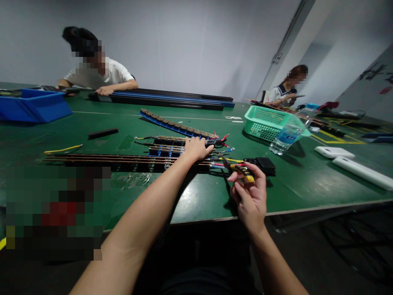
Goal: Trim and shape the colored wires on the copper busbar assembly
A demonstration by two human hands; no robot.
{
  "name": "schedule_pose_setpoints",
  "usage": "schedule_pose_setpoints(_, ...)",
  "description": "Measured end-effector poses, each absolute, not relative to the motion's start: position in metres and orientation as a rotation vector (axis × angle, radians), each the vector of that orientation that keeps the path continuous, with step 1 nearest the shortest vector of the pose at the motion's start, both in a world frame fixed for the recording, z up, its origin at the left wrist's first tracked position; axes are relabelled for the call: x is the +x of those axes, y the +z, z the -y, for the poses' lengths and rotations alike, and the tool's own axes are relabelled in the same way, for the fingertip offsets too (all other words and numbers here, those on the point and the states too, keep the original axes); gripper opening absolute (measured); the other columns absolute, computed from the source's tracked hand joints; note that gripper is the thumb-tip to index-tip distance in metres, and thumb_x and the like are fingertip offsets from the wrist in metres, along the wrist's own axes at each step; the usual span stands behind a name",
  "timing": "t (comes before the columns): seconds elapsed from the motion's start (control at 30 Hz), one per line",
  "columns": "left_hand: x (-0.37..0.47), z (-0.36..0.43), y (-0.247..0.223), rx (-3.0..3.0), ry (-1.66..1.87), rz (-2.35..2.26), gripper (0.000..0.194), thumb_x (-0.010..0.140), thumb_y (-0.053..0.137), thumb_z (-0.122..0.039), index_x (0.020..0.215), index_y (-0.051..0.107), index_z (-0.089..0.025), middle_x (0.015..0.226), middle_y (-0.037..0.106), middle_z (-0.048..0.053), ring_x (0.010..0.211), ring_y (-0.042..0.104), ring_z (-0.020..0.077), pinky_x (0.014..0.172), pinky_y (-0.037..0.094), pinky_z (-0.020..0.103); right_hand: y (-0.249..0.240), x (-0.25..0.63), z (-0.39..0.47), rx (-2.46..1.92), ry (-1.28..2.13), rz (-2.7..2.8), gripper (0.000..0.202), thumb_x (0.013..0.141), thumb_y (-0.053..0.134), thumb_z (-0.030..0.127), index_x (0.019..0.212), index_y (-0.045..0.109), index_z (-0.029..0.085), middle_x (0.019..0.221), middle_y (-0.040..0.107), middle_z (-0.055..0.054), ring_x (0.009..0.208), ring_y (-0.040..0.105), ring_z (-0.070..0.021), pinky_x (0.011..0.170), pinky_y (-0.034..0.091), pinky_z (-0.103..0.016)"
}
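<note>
Clock positions are taken from the centre of the view. The green workbench (196, 196) supports all parts. A long black rail strip with copper-coloured conductors (82, 159) runs from nine o'clock to the centre, parallel to the near edge, an orientation that probably keeps its wired end within reach. The blue bin (39, 108) stands between nine and ten o'clock, the green perforated basket (260, 130) between two and three; both appear set aside from the working area. A curved rail strip (172, 123) lies between ten and eleven. The left hand (196, 148) rests palm-down on short rail strips (167, 142) near the centre, presumably to steady them; whether its fingers are closed cannot be determined. The right hand (251, 200), at four o'clock, has thumb and fingers clamped on a yellow-and-black-handled hand tool (245, 174), likely pliers, angled towards the wiring.
</note>
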State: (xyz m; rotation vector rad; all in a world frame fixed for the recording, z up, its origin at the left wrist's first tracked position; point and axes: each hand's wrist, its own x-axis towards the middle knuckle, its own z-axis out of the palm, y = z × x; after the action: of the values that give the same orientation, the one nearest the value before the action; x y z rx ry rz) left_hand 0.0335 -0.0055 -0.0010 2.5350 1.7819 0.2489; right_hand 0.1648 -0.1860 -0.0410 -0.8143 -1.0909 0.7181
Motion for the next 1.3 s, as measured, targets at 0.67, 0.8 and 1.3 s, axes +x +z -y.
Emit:
schedule_pose_setpoints(0.67, 0.033, 0.005, -0.002, 2.544, 0.237, -1.781, 0.072, 0.104, 0.029, -0.065, 0.147, 0.055, -0.014, 0.149, 0.056, 0.019, 0.14, 0.048, 0.0363, 0.119, 0.03, 0.057, -0.034, 0.175, 0.192, -0.631, 0.815, 1.031, 0.044, 0.077, 0.074, 0.019, 0.118, 0.061, 0.029, 0.083, 0.063, 0.001, 0.058, 0.049, -0.0099, 0.051, 0.044, -0.02)
schedule_pose_setpoints(0.8, 0.033, 0.006, -0.002, 2.547, 0.254, -1.779, 0.071, 0.104, 0.029, -0.065, 0.147, 0.054, -0.014, 0.149, 0.056, 0.019, 0.14, 0.048, 0.0358, 0.119, 0.03, 0.056, -0.036, 0.177, 0.189, -0.731, 0.695, 1.048, 0.033, 0.085, 0.072, 0.022, 0.116, 0.062, 0.029, 0.084, 0.061, 0.002, 0.051, 0.042, -0.0061, 0.046, 0.037, -0.017)
schedule_pose_setpoints(1.3, 0.032, 0.008, -0.001, 2.542, 0.272, -1.747, 0.071, 0.104, 0.03, -0.063, 0.146, 0.054, -0.012, 0.15, 0.055, 0.021, 0.14, 0.047, 0.038, 0.119, 0.029, 0.057, -0.035, 0.175, 0.185, -0.86, -0.021, 1.857, 0.03, 0.085, 0.064, 0.008, 0.106, 0.076, 0.025, 0.082, 0.081, -0.001, 0.05, 0.069, -0.0117, 0.051, 0.055, -0.021)
